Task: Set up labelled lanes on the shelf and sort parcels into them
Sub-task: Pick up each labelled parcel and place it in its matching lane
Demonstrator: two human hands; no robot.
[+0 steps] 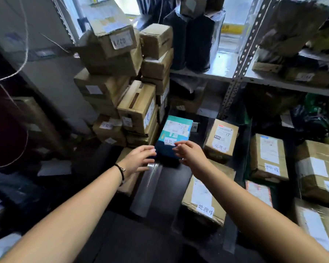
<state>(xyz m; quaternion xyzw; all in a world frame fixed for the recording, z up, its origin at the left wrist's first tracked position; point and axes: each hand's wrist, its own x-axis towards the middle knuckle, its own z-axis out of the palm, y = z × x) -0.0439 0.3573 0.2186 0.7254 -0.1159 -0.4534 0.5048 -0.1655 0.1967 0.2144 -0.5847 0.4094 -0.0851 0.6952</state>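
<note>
A teal and blue box (pixel 174 132) with a white handwritten label stands on the dark shelf surface (pixel 160 221). My left hand (pixel 139 159) is at its left near corner and my right hand (pixel 190 152) at its right near corner, fingers fairly straight. Whether the fingertips touch the box is unclear. To the right stand a cardboard parcel (pixel 221 140) with a handwritten label and, nearer, another labelled parcel (pixel 203 202). A grey plastic-wrapped package (pixel 146 188) lies below my left hand.
A tall stack of cardboard boxes (pixel 125 88) leans at the left. Several labelled parcels (pixel 268 156) fill the right side. A metal rack upright (pixel 235 73) and upper shelf (pixel 207 74) hold dark bags (pixel 190 37). Loose cords hang at far left.
</note>
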